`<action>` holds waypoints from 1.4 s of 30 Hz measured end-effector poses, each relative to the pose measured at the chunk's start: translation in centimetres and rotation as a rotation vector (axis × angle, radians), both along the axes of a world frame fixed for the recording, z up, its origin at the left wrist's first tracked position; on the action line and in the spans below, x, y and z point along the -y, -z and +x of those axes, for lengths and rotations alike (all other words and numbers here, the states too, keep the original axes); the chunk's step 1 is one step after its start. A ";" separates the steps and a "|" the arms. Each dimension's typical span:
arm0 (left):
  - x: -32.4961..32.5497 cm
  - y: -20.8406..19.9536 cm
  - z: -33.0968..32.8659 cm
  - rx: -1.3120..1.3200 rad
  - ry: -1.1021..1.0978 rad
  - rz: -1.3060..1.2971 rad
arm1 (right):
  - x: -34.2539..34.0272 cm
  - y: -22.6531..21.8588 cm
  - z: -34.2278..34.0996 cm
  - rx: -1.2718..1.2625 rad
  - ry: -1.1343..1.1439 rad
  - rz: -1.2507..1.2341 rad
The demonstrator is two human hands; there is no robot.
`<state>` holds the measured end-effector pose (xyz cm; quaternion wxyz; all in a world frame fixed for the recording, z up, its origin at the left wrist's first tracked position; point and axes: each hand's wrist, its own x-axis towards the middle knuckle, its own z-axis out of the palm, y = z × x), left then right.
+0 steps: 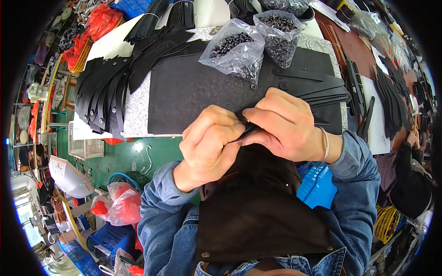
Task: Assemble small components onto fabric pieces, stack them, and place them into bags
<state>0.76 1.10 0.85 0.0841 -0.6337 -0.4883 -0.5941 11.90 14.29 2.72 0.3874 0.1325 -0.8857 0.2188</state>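
Note:
Both my hands meet over the near edge of a black work mat (pixel 193 92), pinching one black strap (pixel 248 130) between them. My left hand (pixel 209 140) grips it from the left, fingers curled. From the right, my right hand (pixel 283 124) closes thumb and fingers on the same strap; a small shiny spot shows between the fingertips. Most of the strap is hidden by my fingers. Beyond my hands stand two clear plastic bags, the left bag (pixel 237 48) and the right bag (pixel 278 37), full of small dark metal fasteners. One loose fastener (pixel 253 86) lies on the mat.
Black straps (pixel 313 87) are stacked on the mat's right. At the left, a fan of black straps with studs (pixel 103 96) overhangs the table edge. A white crate (pixel 85 142) and red bags (pixel 122 202) sit lower left. Another person (pixel 412 179) is at the far right.

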 end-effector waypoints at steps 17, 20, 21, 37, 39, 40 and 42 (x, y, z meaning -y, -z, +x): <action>7.3 -2.0 -3.9 0.436 -0.269 -0.486 | -5.0 -2.5 4.8 0.520 0.063 0.144; 5.0 -3.9 -1.8 -0.325 -0.431 -0.628 | -2.5 -1.4 4.0 0.497 -0.152 -0.053; 4.5 -4.6 -0.7 -0.356 -0.318 -0.674 | -1.3 -1.1 3.2 0.503 -0.207 -0.098; 3.5 -0.2 0.1 0.257 -0.133 -0.828 | -17.0 -1.1 -7.0 0.607 0.616 0.555; 3.5 -0.1 -0.1 0.272 -0.143 -0.840 | -17.2 -0.8 -6.9 0.465 0.576 0.446; 3.4 0.3 -0.3 0.306 -0.131 -0.805 | -17.3 -0.9 -6.8 0.469 0.572 0.447; 3.1 0.7 -0.7 0.344 -0.119 -0.773 | -17.3 -1.2 -6.6 0.433 0.441 -0.013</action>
